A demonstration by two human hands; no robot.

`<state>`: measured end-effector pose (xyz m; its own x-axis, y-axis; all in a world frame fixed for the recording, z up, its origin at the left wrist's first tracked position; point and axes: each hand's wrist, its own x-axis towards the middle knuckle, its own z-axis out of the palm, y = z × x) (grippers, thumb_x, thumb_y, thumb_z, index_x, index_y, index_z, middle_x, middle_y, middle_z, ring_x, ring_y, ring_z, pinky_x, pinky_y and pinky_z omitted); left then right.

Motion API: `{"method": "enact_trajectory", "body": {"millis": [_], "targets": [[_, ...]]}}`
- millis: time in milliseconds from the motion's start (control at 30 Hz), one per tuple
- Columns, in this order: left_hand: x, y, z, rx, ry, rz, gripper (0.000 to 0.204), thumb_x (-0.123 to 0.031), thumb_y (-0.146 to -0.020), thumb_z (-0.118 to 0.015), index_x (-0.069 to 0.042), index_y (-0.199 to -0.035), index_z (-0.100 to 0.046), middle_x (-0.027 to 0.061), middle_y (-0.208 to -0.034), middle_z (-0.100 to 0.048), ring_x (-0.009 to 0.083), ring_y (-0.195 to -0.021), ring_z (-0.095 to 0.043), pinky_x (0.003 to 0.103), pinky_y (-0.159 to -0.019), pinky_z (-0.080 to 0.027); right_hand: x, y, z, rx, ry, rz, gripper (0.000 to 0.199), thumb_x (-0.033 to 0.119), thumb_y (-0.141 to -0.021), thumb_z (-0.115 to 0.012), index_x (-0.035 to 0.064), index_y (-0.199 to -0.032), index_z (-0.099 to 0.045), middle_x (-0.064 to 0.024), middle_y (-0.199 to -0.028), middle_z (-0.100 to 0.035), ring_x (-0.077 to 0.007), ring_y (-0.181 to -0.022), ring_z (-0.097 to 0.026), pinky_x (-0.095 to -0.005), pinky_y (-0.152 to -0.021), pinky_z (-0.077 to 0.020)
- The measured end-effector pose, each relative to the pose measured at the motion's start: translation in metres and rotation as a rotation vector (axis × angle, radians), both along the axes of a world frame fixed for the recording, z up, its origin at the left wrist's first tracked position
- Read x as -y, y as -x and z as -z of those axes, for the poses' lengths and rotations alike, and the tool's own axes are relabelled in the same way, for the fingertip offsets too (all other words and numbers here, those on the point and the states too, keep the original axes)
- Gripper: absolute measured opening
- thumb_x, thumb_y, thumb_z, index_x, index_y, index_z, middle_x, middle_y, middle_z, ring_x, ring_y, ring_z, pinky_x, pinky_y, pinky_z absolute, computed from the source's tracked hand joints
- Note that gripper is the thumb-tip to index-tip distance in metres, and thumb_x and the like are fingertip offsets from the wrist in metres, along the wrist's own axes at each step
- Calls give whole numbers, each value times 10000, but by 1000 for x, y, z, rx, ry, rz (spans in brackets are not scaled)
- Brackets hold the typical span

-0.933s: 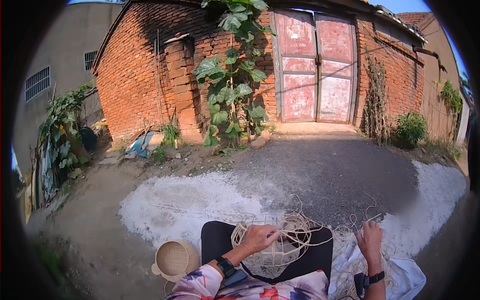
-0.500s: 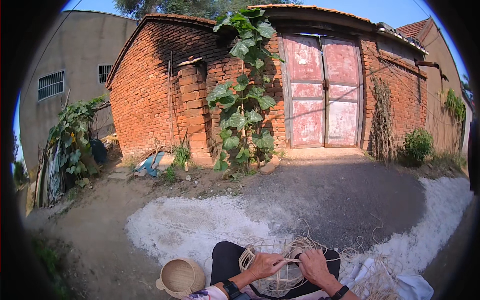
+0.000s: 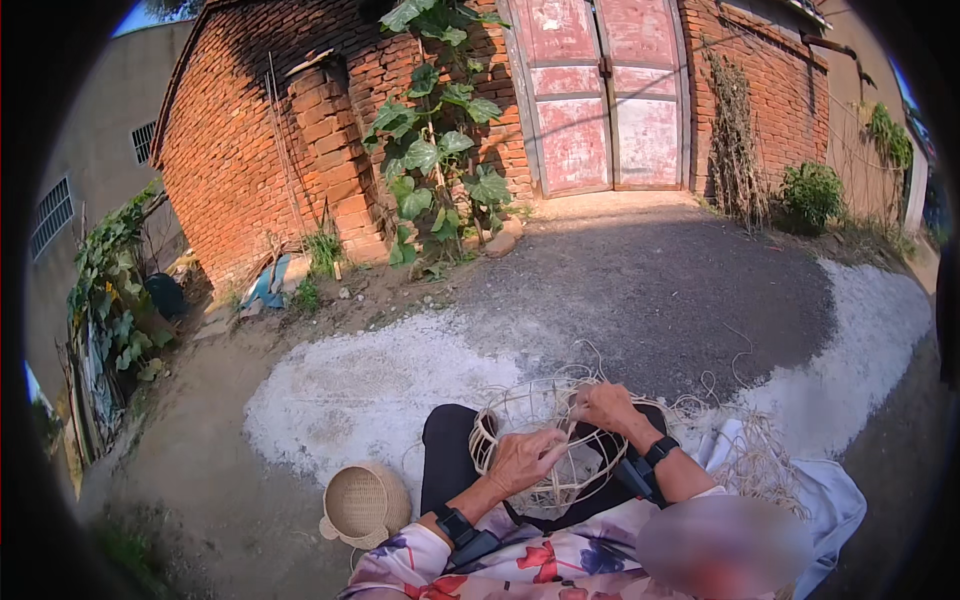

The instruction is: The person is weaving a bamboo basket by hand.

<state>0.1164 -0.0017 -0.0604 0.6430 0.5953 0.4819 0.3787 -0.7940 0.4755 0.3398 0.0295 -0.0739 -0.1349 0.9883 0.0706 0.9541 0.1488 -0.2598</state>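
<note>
An open-work basket of pale, thin cane rests on my lap, its strands bent into a round cage. My left hand lies over its near side, fingers pointing right and closed on a pale cane strand. Farther up, at the basket's far right side, my right hand has its fingers bent and pinched on the strand work. My fingers partly hide the cane between them. Loose strand ends curl above the far rim.
A finished-looking woven basket with small side handles stands left of my knee. To the right lie tangled loose cane strands and white cloth. Beyond are pale powdery ground, a climbing plant and a red double door.
The view has tilted down, showing more of my lap. My right hand has moved up to the basket's far side, and my hands, earlier close together at one strand, are now farther apart.
</note>
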Motion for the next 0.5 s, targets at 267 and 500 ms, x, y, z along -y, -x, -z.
{"method": "enact_trajectory", "body": {"millis": [267,500], "targets": [[-16,12,-7,-135,338,120,233,-191,-845,-604,-52,-1025,-653,131,-842,-662,244,-748,-639,343,-689,-495,4,2,10,-41,-85,-14,310,401,-744,-668,94,-784,-694,-143,-771,-673,-336,-747,-648,-455,-652,-458],[-39,7,-15,-133,836,173,241,-199,-883,-571,-7,-990,-670,28,-794,-631,93,-675,-548,245,-593,-442,90,17,-19,-692,-278,95,133,176,-813,-621,44,-815,-608,-141,-755,-624,-298,-714,-641,-402,-623,-481]]}}
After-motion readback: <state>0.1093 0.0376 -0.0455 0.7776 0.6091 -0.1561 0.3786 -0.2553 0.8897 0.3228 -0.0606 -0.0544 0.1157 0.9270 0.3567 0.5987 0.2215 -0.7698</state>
